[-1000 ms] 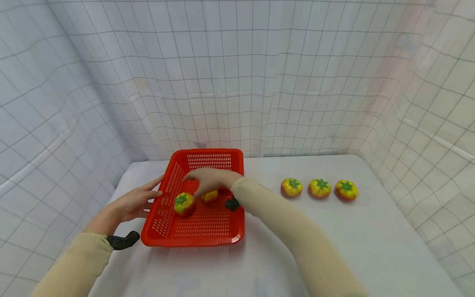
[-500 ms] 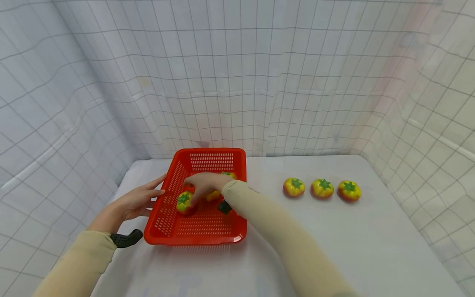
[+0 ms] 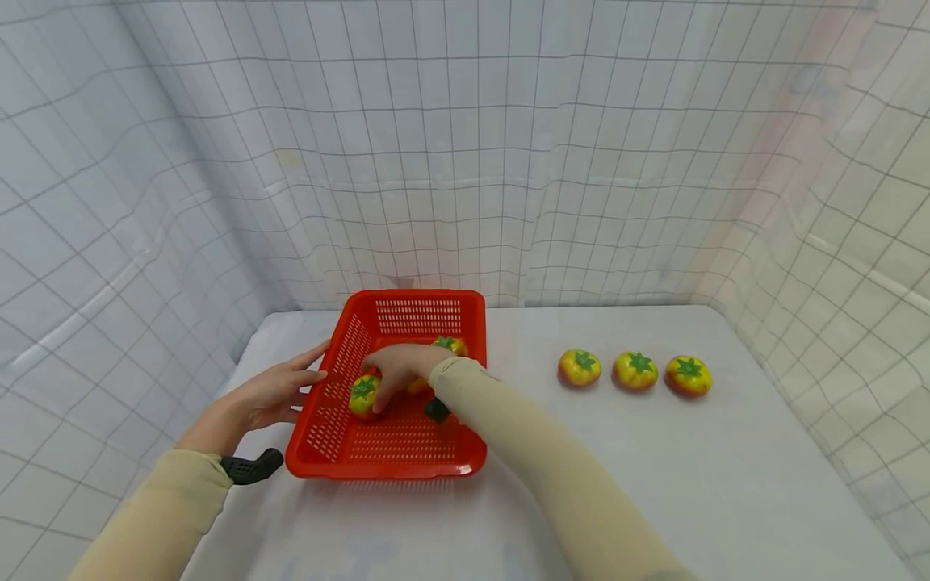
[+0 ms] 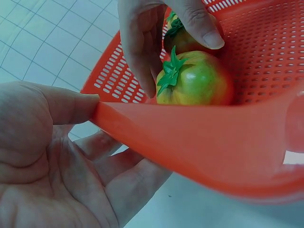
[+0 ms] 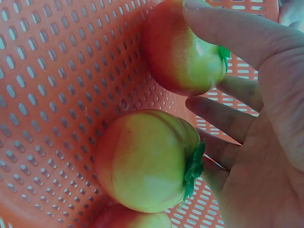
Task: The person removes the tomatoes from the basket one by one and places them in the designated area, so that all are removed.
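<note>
My left hand pinches the left rim of a red perforated basket, thumb on top and fingers beneath, as the left wrist view shows. Inside lie three toy tomatoes, yellow-green and red with green stems. Over the left tomato is my right hand. In the right wrist view its thumb touches this tomato, while the other fingers extend past the stem side, loosely spread. A middle tomato sits under the palm, partly covered in the head view. The third tomato lies at the back right.
Three more tomatoes stand in a row on the white table, right of the basket: a near one, a middle one and a far-right one. White grid-patterned curtains surround the table at the back and sides.
My right hand has moved left and slightly down, onto the left tomato. The back-right tomato has come into sight. My left hand stays on the rim; the whole view has shifted slightly.
</note>
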